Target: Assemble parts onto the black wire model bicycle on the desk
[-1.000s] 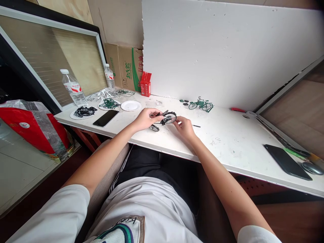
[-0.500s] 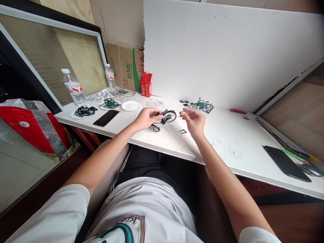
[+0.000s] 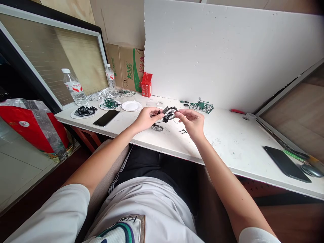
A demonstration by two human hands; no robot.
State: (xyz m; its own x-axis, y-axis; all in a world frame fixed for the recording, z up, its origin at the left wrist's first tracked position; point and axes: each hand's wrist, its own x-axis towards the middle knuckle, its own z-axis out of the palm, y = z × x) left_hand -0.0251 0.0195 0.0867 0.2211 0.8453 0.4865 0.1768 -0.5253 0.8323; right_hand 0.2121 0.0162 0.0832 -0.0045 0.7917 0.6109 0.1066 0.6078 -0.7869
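Just above the white table, my left hand (image 3: 149,118) pinches a black model bicycle (image 3: 170,114) by its frame. One spoked wheel points to the right, and the other wheel (image 3: 157,127) hangs lower, under my fingers. My right hand (image 3: 191,120) has thumb and forefinger closed at the edge of the right-hand wheel. Any small part between those fingertips is too tiny to make out. Below the hands, a small black bracket-shaped piece (image 3: 182,131) lies on the table. Behind my right hand stands a green model bicycle (image 3: 201,106).
To the left are a plate of black parts (image 3: 84,112), a plate of green parts (image 3: 109,104), a white plate (image 3: 131,106), a phone (image 3: 106,118) and a water bottle (image 3: 74,88). A red box (image 3: 146,85) stands behind. Another phone (image 3: 286,163) lies far right.
My right hand has moved left and its fingers have closed at the wheel's edge. The black model bicycle has turned slightly in my left hand.
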